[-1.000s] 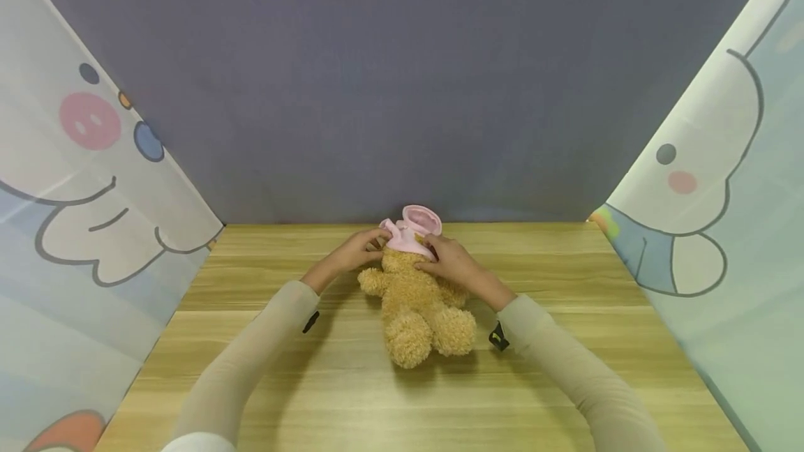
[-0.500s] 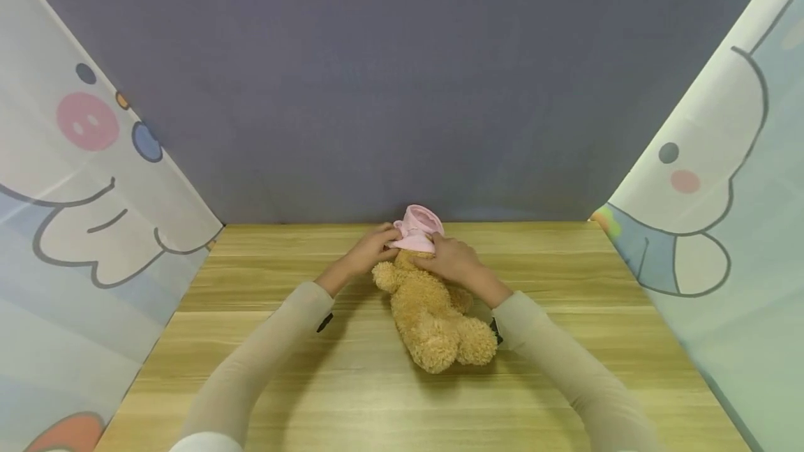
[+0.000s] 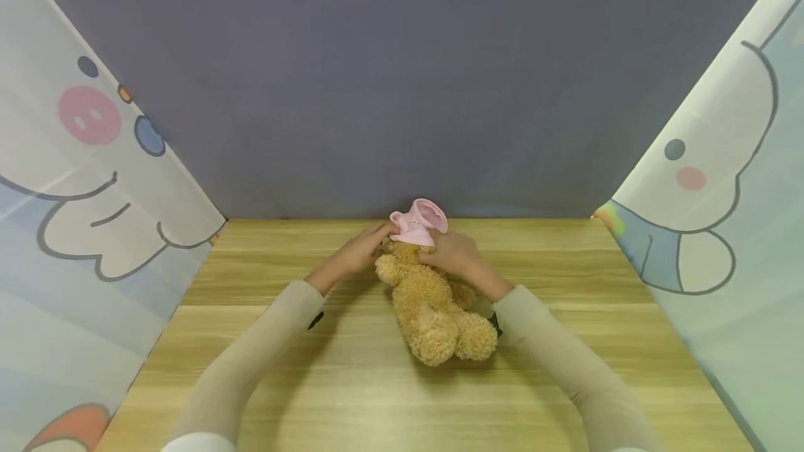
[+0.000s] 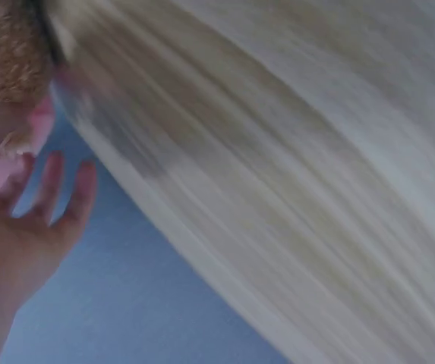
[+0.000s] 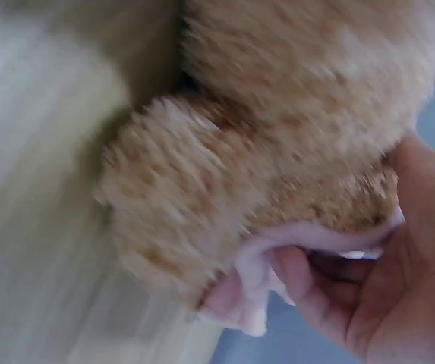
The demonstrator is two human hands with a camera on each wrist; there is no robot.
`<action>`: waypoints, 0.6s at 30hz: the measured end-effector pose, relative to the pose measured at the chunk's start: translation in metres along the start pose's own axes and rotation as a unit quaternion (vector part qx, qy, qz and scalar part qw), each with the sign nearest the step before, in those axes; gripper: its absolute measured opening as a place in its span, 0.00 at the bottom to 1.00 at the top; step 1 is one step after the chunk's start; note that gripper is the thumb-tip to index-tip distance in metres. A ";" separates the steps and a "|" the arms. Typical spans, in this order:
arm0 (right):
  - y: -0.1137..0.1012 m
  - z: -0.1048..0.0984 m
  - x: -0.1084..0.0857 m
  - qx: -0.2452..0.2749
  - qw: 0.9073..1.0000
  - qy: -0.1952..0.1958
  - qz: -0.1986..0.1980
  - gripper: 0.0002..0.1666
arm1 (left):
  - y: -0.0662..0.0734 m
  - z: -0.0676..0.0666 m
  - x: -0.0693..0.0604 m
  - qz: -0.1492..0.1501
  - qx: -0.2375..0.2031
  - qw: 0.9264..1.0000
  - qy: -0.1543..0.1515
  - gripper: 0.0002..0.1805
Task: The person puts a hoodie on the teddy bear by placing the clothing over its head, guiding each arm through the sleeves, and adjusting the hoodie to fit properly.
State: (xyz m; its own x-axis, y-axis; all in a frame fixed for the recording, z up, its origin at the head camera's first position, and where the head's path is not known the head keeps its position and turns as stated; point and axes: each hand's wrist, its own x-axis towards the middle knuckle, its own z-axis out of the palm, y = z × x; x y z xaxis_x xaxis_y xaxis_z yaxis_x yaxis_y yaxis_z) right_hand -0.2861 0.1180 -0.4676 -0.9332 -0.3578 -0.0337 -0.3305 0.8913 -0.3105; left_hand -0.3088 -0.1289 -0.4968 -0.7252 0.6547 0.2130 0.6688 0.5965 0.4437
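A curly tan teddy bear (image 3: 422,302) lies tilted on the wooden table, legs toward the near side. A pink cloth hat (image 3: 414,227) covers the top of its head, with a round, ear-like part standing up. My left hand (image 3: 361,250) pinches the hat's left edge; in the left wrist view its other fingers (image 4: 84,186) spread away from the cloth. On the other side, my right hand (image 3: 457,257) grips the hat's rim, fingers curled under the pink edge (image 5: 301,236) and thumb against the fur. The bear's face is hidden.
The wooden table (image 3: 251,264) ends at a dark grey backdrop (image 3: 402,89) just behind the hat. Cartoon-printed cloth walls stand left (image 3: 157,194) and right (image 3: 659,194). A dark wrist strap (image 3: 316,320) shows under the left sleeve.
The bear has turned so its legs point further right. Both hands have shifted with the hat, which now sits more upright, and the left hand has moved slightly outward in the last half second.
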 end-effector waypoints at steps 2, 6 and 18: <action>-0.001 -0.003 0.001 -0.003 1.000 -0.006 -0.016 0.27 | -0.001 -0.002 0.002 0.009 0.055 0.998 0.015 0.31; -0.003 -0.010 0.002 -0.011 1.000 -0.026 -0.013 0.29 | -0.002 0.000 0.012 0.049 0.182 0.980 0.054 0.23; -0.019 0.000 0.004 -0.111 0.990 0.002 0.084 0.44 | 0.007 0.005 0.021 0.095 0.288 0.948 0.097 0.07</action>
State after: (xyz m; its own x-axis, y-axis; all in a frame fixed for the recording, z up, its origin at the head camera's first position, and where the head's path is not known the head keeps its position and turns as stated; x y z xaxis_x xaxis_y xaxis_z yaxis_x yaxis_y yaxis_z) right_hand -0.2833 0.1001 -0.4617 -0.9779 -0.1991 -0.0634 -0.1936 0.9775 -0.0835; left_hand -0.3186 -0.1094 -0.4936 -0.5612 0.7114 0.4230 0.7284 0.6672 -0.1559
